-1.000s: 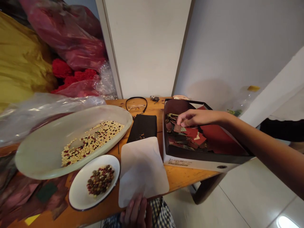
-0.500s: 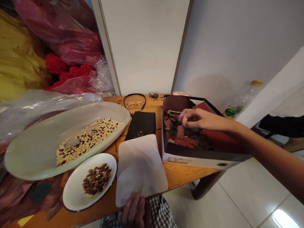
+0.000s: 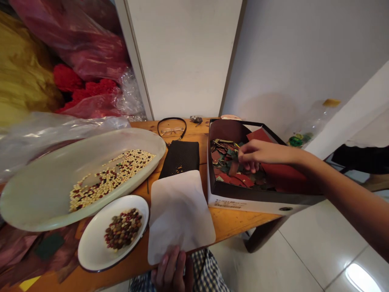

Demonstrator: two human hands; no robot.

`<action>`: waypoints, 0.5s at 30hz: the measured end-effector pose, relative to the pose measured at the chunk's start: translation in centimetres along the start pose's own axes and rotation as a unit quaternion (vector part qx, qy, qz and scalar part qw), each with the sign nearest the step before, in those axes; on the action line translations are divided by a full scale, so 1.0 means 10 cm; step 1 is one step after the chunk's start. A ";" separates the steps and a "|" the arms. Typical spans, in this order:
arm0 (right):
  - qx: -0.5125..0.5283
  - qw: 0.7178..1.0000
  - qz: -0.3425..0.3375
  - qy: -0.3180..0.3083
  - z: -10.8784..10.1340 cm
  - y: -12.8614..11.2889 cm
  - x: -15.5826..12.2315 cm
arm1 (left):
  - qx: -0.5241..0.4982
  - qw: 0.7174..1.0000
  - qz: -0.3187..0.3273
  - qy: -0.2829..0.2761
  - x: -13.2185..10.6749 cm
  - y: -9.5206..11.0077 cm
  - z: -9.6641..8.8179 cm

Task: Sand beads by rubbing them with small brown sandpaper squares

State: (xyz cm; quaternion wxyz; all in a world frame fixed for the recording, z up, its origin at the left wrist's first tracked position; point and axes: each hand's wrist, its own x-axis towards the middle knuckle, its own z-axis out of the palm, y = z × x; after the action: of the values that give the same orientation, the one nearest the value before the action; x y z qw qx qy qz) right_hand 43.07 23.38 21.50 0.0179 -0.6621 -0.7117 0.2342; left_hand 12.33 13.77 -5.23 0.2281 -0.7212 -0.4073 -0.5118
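My right hand [image 3: 251, 156] reaches into a shoebox-like box [image 3: 237, 197] with a dark rim. Its fingers are pinched together, and a small reddish-brown paper scrap [image 3: 234, 168] shows at the fingertips. Below the hand lie many green, red and brown scraps [image 3: 223, 152]. At the bottom, my left hand [image 3: 172, 269] grips the near edge of a white rounded sheet [image 3: 180, 215], fingers on top; its thumb is mostly hidden. The sheet lies flat at the table's front edge.
A long pale basin [image 3: 39, 182] with beige and dark beads stands left. In front is a white dish [image 3: 91, 247] of mixed beads. A black pouch [image 3: 181, 156] and eyeglasses [image 3: 172, 131] lie behind the sheet on the wooden table [image 3: 231, 227]. A plastic bottle [image 3: 319, 121] is at right.
My right hand has shifted slightly right and toward me inside the box, its fingers now turned down by the reddish-brown scrap. My left hand and the sheet have stayed put.
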 end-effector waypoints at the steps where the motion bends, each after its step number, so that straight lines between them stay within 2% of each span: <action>1: -0.061 0.998 0.008 -0.013 0.01 0.01 0.01 | 0.001 1.000 0.003 0.004 0.01 0.00 0.00; 3: -0.153 0.988 0.018 0.002 0.02 0.04 0.04 | 0.000 1.000 -0.004 0.009 0.02 0.00 0.00; 7: -0.215 0.975 0.028 0.055 0.04 0.09 0.09 | -0.002 1.000 -0.002 0.000 0.02 0.00 0.01; 10: -0.235 0.971 0.018 0.046 0.03 0.11 0.12 | 0.005 1.000 0.015 0.005 0.00 -0.01 0.02; 13: -0.248 0.968 0.003 0.032 -0.07 0.12 0.20 | 0.002 1.000 -0.017 0.007 -0.04 -0.02 0.02; 15: -0.259 0.965 0.002 0.036 -0.15 0.13 0.33 | 0.008 1.000 -0.011 -0.005 -0.06 -0.03 0.01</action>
State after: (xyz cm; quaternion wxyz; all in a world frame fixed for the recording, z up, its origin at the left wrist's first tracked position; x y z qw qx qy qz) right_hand 44.36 26.99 21.48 -0.1287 -0.6534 -0.7458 0.0177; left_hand 12.08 13.83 -5.87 0.2263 -0.7171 -0.4204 -0.5077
